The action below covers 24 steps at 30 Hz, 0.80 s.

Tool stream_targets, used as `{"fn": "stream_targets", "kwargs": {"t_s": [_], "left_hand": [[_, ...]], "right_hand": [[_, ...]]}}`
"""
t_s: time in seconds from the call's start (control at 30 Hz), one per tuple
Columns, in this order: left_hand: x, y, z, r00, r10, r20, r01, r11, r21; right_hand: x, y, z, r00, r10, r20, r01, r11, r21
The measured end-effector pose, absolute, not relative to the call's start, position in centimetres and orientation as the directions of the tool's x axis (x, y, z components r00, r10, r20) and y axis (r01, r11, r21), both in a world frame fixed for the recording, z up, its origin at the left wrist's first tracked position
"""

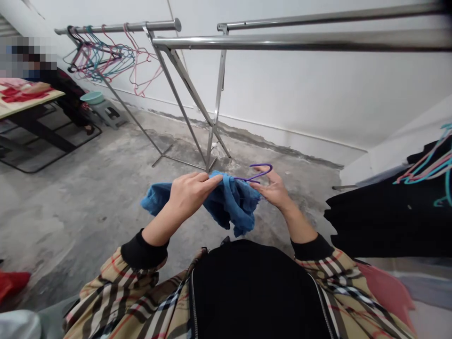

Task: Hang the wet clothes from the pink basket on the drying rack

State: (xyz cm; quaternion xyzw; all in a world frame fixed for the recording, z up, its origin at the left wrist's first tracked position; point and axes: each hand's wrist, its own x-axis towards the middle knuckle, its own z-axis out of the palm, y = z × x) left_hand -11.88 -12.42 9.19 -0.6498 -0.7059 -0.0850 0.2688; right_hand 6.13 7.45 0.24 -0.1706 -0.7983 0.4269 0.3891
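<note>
My left hand [189, 192] is closed on the upper edge of a blue cloth garment [229, 202] that hangs bunched between both hands. My right hand [273, 188] pinches a purple wire hanger [259, 173] at the base of its hook, where it meets the garment. The hook rises above my right fingers. Both hands are held in front of my chest, below a steel rail [300, 41].
Two steel clothes racks [215, 122] stand ahead on the concrete floor. Several coloured empty hangers [102, 56] hang on the left rack. A table [21, 106] with red cloth, a person and a stool [108, 113] are at the far left. Dark clothes and hangers [429, 167] lie at right.
</note>
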Motion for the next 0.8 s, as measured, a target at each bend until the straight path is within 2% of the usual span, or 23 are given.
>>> {"fn": "stream_targets", "kwargs": {"t_s": [0.07, 0.1, 0.13, 0.17, 0.2, 0.27, 0.33, 0.4, 0.47, 0.57, 0.7, 0.8], "left_hand": [[-11.9, -12.9, 9.8, -0.037, 0.836, 0.548, 0.953, 0.195, -0.232], [-11.9, -13.2, 10.1, -0.056, 0.821, 0.569, 0.950, 0.219, -0.224], [-12.0, -13.5, 10.4, -0.075, 0.808, 0.584, 0.948, 0.240, -0.210], [-12.0, -13.7, 10.7, -0.093, 0.799, 0.595, 0.947, 0.255, -0.194], [-12.0, -13.9, 10.9, -0.105, 0.789, 0.605, 0.948, 0.264, -0.180], [-12.0, -14.2, 11.1, -0.107, 0.768, 0.631, 0.948, 0.270, -0.167], [-11.9, -14.3, 11.2, -0.085, 0.748, 0.658, 0.948, 0.264, -0.178], [-11.6, -14.3, 11.1, -0.056, 0.738, 0.672, 0.949, 0.248, -0.194], [-11.4, -14.3, 11.0, -0.031, 0.738, 0.674, 0.954, 0.224, -0.200], [-11.3, -14.6, 11.0, -0.025, 0.742, 0.670, 0.961, 0.203, -0.188], [-12.3, -15.6, 10.7, -0.111, 0.727, 0.677, 0.964, 0.243, -0.103], [-13.7, -16.7, 9.7, -0.222, 0.698, 0.681, 0.961, 0.274, 0.033]], "right_hand": [[7.2, 8.3, -2.6, -0.409, 0.742, 0.531, 0.072, 0.606, -0.792], [7.7, 8.6, -4.2, -0.257, 0.814, 0.521, 0.126, 0.563, -0.817], [8.1, 8.8, -5.9, -0.110, 0.874, 0.473, 0.157, 0.486, -0.860], [8.4, 8.8, -7.4, -0.034, 0.921, 0.389, 0.158, 0.389, -0.907], [8.5, 8.7, -8.7, -0.045, 0.956, 0.290, 0.152, 0.294, -0.944], [8.1, 7.8, -10.5, -0.224, 0.967, 0.122, 0.154, 0.158, -0.975], [7.0, 6.2, -10.9, -0.478, 0.878, 0.034, 0.167, 0.129, -0.978], [5.4, 4.5, -10.4, -0.649, 0.759, 0.059, 0.136, 0.192, -0.972], [3.7, 3.3, -9.7, -0.738, 0.658, 0.147, 0.080, 0.302, -0.950], [1.8, 2.9, -9.4, -0.756, 0.616, 0.220, 0.058, 0.399, -0.915], [2.1, 4.6, -9.8, -0.733, 0.667, 0.134, 0.100, 0.301, -0.948], [3.5, 6.5, -9.6, -0.660, 0.745, 0.097, 0.120, 0.233, -0.965]]}}
